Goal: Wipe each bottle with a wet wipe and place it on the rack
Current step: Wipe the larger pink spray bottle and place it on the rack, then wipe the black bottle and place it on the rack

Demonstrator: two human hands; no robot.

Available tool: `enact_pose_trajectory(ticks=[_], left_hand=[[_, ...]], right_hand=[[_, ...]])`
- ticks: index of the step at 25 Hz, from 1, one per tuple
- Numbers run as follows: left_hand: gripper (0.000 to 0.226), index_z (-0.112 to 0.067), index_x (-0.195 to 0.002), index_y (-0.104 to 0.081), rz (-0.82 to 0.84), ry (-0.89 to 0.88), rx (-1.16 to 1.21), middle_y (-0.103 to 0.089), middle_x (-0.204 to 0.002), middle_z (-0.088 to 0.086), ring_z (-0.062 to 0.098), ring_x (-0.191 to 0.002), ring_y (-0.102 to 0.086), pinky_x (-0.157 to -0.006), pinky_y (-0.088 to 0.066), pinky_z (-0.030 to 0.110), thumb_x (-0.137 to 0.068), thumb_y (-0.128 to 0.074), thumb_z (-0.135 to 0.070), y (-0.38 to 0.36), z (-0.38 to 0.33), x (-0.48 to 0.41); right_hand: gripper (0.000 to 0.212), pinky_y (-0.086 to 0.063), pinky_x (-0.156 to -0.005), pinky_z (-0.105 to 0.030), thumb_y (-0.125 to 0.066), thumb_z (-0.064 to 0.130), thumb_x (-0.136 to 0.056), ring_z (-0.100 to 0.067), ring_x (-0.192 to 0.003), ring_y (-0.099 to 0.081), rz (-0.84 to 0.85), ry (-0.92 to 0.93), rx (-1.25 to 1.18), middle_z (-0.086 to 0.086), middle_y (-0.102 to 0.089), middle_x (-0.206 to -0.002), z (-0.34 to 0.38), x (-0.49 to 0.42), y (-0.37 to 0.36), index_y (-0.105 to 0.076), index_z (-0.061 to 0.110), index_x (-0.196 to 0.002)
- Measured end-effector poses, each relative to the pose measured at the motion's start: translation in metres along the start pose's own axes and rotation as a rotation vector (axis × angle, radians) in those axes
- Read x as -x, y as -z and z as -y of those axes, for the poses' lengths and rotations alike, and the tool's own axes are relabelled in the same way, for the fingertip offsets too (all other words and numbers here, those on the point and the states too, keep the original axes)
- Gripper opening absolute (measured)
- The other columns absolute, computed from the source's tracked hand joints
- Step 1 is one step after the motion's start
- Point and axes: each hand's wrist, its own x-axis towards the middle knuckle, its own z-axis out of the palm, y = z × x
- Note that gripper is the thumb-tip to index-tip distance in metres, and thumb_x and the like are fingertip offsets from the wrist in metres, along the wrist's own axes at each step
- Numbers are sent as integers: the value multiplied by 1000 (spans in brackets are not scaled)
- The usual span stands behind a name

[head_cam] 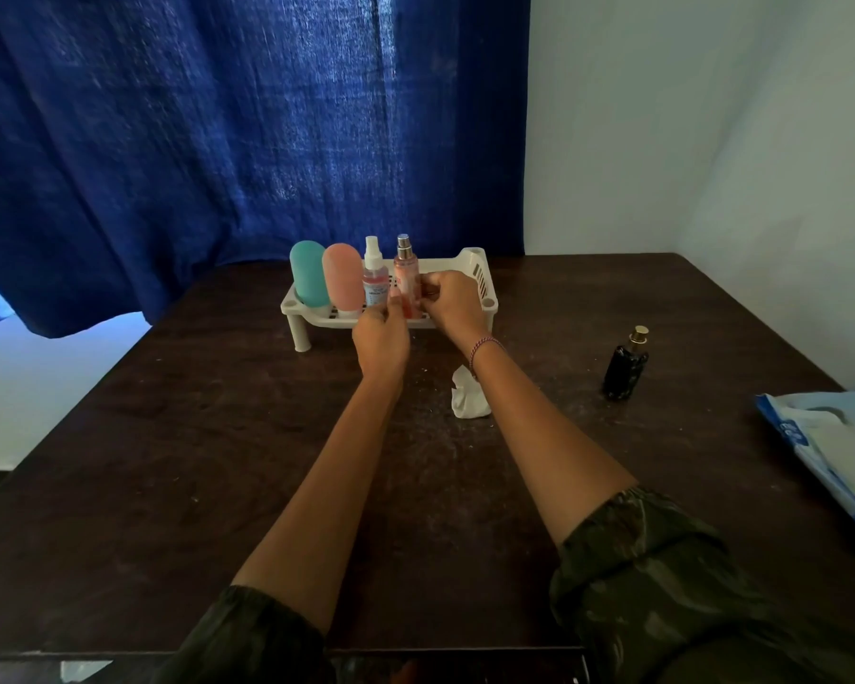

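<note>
Peach spray bottle (pixel 406 266) upright on a white rack (pixel 482 278) at the far edge of a dark table (pixel 218 436), both hands at it.
Right hand (pixel 452 303) pinches the bottle's middle with curled fingers. Left hand (pixel 381 335) reaches its lower part, though blur hides whether it grips. A clear spray bottle (pixel 373 278), a pink bottle (pixel 342 281) and a teal bottle (pixel 308 274) share the rack. A crumpled wipe (pixel 467 397) lies mid-table, and a black bottle (pixel 625 370) stands near the right edge.

Five bottles: one teal rounded bottle (pixel 307 274), one pink rounded bottle (pixel 342 279), one white-topped spray bottle (pixel 374 281), one silver-topped spray bottle (pixel 406 269), one black gold-capped bottle (pixel 626 368). One white plastic rack (pixel 481 278), one crumpled white wipe (pixel 468 402), one blue wipe packet (pixel 830 451).
</note>
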Motion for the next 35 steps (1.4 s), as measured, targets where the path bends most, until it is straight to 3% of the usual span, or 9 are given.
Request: enact_pose_trajectory(ticks=[4, 9, 17, 22, 29, 35], left_hand=[[29, -9, -98, -62, -6, 2, -24, -57, -78, 3, 4, -58, -44, -51, -35, 16, -99, -43, -30, -2, -2, 2], [27, -11, -93, -62, -41, 11, -38, -57, -75, 3, 4, -57, -45, -50, -35, 17, -99, -43, -29, -1, -4, 1], [28, -19, -75, -56, -65, 14, -39, -57, -73, 0, 7, -62, -50, -59, -43, 23, -99, -45, -29, 3, -6, 3], [29, -19, -68, -52, -147, -6, -54, -54, -69, -3, 8, -65, -52, -68, -48, 27, -98, -48, -21, 7, -15, 10], [20, -6, -88, -64, -116, -102, -67, -56, -68, 0, 5, -57, -46, -54, -37, 19, -96, -49, -16, -2, -25, 29], [25, -2, -105, -65, -73, -161, -122, -66, -94, 11, 4, -67, -50, -55, -40, 13, -97, -48, -19, -18, -31, 53]], right_hand=[[27, -47, -94, -34, -64, 15, -86, -24, -102, -63, -6, 1, -12, -15, -68, -106, -3, 3, -4, -65, 2, -109], [26, -42, -85, -24, -62, 14, -87, -23, -100, -62, -24, 36, 32, -15, -68, -105, -2, 5, -7, -64, 0, -109], [18, -47, -88, -30, -58, 10, -89, -24, -99, -63, -18, 26, 45, -15, -68, -103, -3, 6, -12, -65, 1, -104], [41, -41, -101, -33, -55, 2, -89, -25, -120, -53, -146, -28, 54, -17, -57, -127, 4, 14, -7, -49, 1, -130], [40, -44, -97, -31, -55, 7, -91, -22, -116, -56, -290, 39, -41, -15, -58, -126, 13, 41, 7, -49, 1, -130], [34, -50, -94, -38, -54, 11, -93, -24, -113, -58, -326, 70, -98, -15, -60, -124, 12, 70, 27, -55, 1, -125]])
